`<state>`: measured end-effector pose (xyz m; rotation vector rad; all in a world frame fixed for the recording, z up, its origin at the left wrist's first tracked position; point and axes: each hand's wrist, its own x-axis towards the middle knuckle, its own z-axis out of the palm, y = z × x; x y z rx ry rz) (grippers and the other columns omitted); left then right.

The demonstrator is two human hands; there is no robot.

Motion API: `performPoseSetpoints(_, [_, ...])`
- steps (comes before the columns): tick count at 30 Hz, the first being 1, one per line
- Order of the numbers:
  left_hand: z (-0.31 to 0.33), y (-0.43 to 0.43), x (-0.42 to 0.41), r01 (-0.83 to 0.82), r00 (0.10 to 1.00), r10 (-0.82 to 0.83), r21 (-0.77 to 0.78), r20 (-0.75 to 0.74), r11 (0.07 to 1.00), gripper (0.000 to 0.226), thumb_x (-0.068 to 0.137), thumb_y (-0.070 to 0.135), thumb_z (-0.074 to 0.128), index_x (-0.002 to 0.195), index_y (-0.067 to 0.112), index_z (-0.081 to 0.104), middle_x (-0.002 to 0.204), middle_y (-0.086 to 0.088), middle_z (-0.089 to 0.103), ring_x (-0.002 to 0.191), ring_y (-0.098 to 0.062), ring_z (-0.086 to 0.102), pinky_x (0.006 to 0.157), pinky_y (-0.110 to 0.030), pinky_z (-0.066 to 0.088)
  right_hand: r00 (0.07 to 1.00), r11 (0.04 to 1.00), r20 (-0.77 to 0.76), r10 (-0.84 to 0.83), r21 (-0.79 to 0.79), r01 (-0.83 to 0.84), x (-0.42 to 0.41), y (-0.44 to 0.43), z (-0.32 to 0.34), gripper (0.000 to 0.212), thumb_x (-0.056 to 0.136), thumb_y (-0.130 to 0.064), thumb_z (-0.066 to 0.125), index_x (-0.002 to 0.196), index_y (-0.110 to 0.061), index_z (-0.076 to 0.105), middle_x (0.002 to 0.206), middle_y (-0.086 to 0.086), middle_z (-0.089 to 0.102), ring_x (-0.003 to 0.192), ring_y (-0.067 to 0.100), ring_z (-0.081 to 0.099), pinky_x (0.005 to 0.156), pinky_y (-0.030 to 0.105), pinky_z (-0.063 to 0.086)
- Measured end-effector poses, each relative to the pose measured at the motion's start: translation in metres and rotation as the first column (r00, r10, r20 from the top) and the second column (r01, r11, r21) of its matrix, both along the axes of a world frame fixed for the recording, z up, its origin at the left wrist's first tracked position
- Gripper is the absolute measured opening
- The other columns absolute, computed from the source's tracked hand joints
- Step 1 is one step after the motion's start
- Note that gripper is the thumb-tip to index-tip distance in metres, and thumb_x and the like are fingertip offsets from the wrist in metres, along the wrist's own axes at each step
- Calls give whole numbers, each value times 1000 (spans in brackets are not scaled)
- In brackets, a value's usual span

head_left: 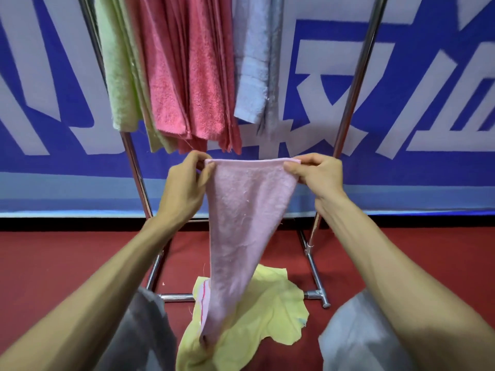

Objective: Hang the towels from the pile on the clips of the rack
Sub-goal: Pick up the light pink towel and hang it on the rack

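A light pink towel [247, 210] hangs stretched between both hands in front of the metal rack [348, 103]. My left hand [184, 186] pinches its upper left corner. My right hand [316, 174] pinches its upper right corner. The towel's lower end droops onto a yellow towel [267, 311] lying on the red floor. Above, green towels [120, 76], dark pink towels [192, 76] and pale blue-grey towels [257, 62] hang from the rack. The clips are out of view above the frame.
The rack's chrome legs and base bar [316, 293] stand on the red floor. A blue banner with white letters [428, 103] covers the wall behind. My knees in grey fabric [356, 338] are at the bottom, either side of the yellow towel.
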<state>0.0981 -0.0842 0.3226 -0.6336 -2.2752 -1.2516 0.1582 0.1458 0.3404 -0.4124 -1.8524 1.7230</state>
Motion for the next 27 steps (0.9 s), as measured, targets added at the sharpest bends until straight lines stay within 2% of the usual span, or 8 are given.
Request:
performPoseSetpoints(3, [38,-6,-7,-23,996,22,-5,-91,1000,12,94,32,55,97,21,58,76,-3,65,71,-26,66,68,-45,55,995,999,-98,-34,23,36,-4,-6,35,12,76,-3,75,77,-14,71,73,1,68,70,11,60,72,31,54])
performPoseSetpoints(6, [72,-13,-11,-36,987,31,-29,-156,999,11,93,35,54,96,25,57,69,7,61,68,-25,66,68,-44,54,983,992,-156,-96,70,108,-8,-15,67,6,81,-10,71,83,-15,71,78,-2,69,72,9,61,72,28,52])
performPoseSetpoints(11, [123,-14,-10,-13,972,17,19,-234,1000,10,92,31,56,96,23,59,74,5,61,66,-26,64,67,-43,54,961,931,-237,-143,297,212,-1,-23,118,11,91,-21,59,97,-14,65,92,-4,65,89,15,59,77,27,45])
performPoseSetpoints(14, [152,-13,-8,71,962,-55,52,-268,996,5,91,29,59,92,24,60,74,7,61,64,-21,62,66,-44,55,953,904,-270,-135,359,230,1,-21,144,9,94,-21,56,99,-16,60,94,-3,61,91,14,57,75,25,41])
performPoseSetpoints(18, [198,-10,1,154,945,-103,144,-310,978,3,91,20,61,92,18,63,77,7,61,70,-17,60,70,-47,56,921,903,-373,-113,349,252,0,-17,182,5,90,-22,61,93,-18,63,96,0,69,93,16,64,77,29,52])
performPoseSetpoints(21, [220,-8,11,192,913,-108,181,-394,964,6,92,18,60,95,15,64,82,11,62,79,-21,62,74,-45,56,877,891,-476,-69,367,269,10,-12,204,11,91,-20,61,98,-16,69,91,-4,70,85,7,66,70,18,52])
performPoseSetpoints(25, [210,-6,8,157,939,-99,155,-329,975,6,91,14,61,95,13,64,80,11,60,76,-20,61,73,-46,56,927,874,-368,-69,427,234,9,-6,195,9,88,-17,66,93,-14,71,85,-4,69,86,12,66,72,21,52])
performPoseSetpoints(27, [198,-3,6,174,948,-118,167,-296,971,4,92,14,60,93,14,63,79,4,61,70,-24,61,65,-45,56,940,895,-335,-62,397,200,9,-5,187,8,87,-16,66,93,-13,72,86,-3,70,87,14,67,70,21,51])
